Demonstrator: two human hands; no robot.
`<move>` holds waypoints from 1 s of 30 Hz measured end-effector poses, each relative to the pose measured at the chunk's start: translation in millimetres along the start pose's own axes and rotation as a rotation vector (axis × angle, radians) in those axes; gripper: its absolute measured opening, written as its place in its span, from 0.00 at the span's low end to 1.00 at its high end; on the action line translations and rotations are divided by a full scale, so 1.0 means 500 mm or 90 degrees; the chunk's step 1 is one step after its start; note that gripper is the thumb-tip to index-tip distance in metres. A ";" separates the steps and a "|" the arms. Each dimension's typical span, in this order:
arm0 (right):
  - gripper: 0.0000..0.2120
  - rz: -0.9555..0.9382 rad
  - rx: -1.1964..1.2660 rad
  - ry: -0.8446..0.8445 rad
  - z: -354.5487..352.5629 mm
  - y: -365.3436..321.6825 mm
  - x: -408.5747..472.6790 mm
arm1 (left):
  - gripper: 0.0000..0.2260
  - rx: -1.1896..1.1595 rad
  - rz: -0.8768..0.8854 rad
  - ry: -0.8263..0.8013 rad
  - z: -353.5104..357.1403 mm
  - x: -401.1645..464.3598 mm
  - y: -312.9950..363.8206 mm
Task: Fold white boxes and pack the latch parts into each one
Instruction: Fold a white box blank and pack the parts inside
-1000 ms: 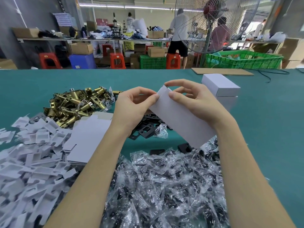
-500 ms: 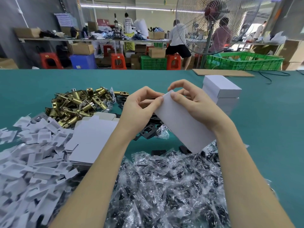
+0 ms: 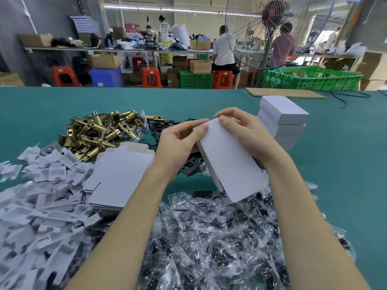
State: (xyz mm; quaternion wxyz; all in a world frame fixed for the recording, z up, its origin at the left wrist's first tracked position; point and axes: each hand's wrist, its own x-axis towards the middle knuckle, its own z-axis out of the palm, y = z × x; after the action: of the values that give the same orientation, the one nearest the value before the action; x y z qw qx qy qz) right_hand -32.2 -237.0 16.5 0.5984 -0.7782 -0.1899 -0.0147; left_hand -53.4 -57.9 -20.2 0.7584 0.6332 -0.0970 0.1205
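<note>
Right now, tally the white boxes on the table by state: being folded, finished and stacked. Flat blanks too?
Box being folded, held by left hand and right hand: 1
Finished boxes, stacked: 3
Flat blanks: one stack, sheet count unclear
Total formed boxes: 4

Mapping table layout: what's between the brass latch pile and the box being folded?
Head view: the left hand, with black plates on the cloth behind it, separates the brass latches from the box.
</note>
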 end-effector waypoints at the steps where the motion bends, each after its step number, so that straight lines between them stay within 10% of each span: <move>1: 0.08 0.017 0.007 0.005 0.002 0.001 0.003 | 0.07 0.003 0.003 -0.009 -0.002 0.000 -0.001; 11: 0.19 0.055 0.138 -0.105 -0.020 0.037 -0.001 | 0.15 -0.113 -0.223 0.067 -0.001 0.004 -0.046; 24: 0.11 0.160 -0.059 -0.058 -0.004 0.093 0.013 | 0.15 -0.123 -0.240 -0.012 -0.002 -0.022 -0.072; 30: 0.28 0.086 -0.355 0.079 0.020 0.047 0.030 | 0.13 -0.113 -0.306 0.031 -0.001 -0.029 -0.074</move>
State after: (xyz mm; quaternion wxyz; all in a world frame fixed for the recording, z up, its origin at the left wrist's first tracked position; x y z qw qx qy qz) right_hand -12.9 -228.5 -4.1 0.3713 -0.9212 -0.0894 -0.0742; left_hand -55.8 -64.7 -59.3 0.8198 0.5662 0.0644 -0.0569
